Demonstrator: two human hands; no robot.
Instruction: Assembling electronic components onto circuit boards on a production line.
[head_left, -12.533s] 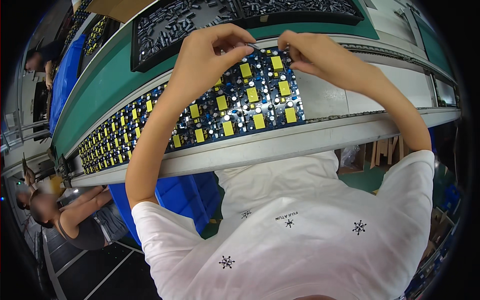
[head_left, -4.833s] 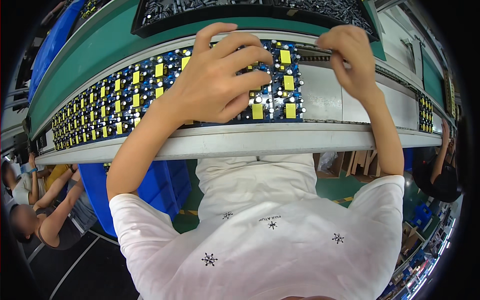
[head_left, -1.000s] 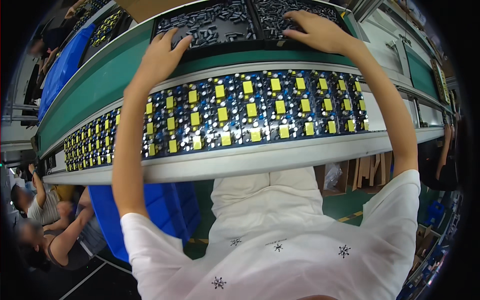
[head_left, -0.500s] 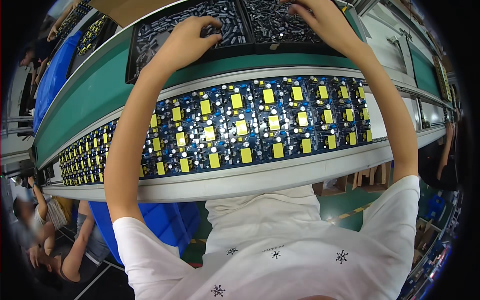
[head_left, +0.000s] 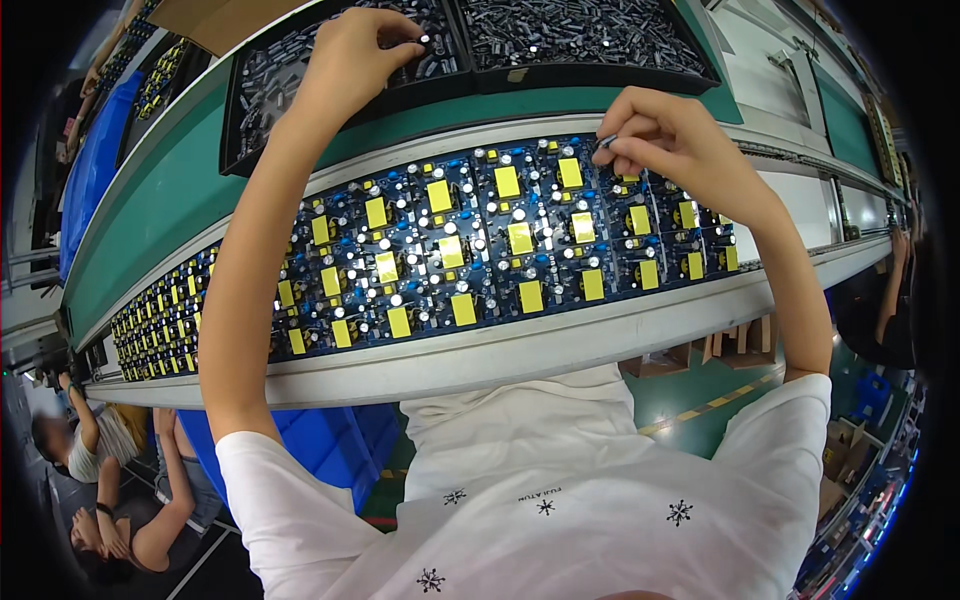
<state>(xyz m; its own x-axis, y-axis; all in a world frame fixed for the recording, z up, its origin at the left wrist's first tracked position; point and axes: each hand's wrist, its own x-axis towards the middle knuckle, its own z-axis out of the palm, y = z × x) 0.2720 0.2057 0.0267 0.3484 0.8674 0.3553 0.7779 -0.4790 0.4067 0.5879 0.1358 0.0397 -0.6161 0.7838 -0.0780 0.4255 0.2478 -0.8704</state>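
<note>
My left hand [head_left: 358,62] is over the left black tray [head_left: 405,112], thumb and forefinger pinched on a small cylindrical capacitor [head_left: 424,40] with a shiny end. Loose dark capacitors [head_left: 285,75] lie in that tray. Over the far right part of the circuit boards, my right hand [head_left: 672,145] pinches a small dark capacitor [head_left: 607,143] between fingertips and thumb. Below it, the blue circuit boards [head_left: 484,250] stand in rows, each fitted with yellow-topped transformers [head_left: 520,238], silver-topped capacitors and blue parts. Its fingers hide some parts of the board beneath.
A right black tray [head_left: 610,76] full of smaller capacitors adjoins the left one on the green surface [head_left: 150,210]. The pale conveyor rail [head_left: 500,360] runs along the near side. A blue bin [head_left: 330,455] stands below at left. Other people [head_left: 150,520] sit at far left.
My right hand has come out of the right tray, down over the boards, with a capacitor. My left hand has shifted slightly up and left. The boards and trays appear further left in view.
</note>
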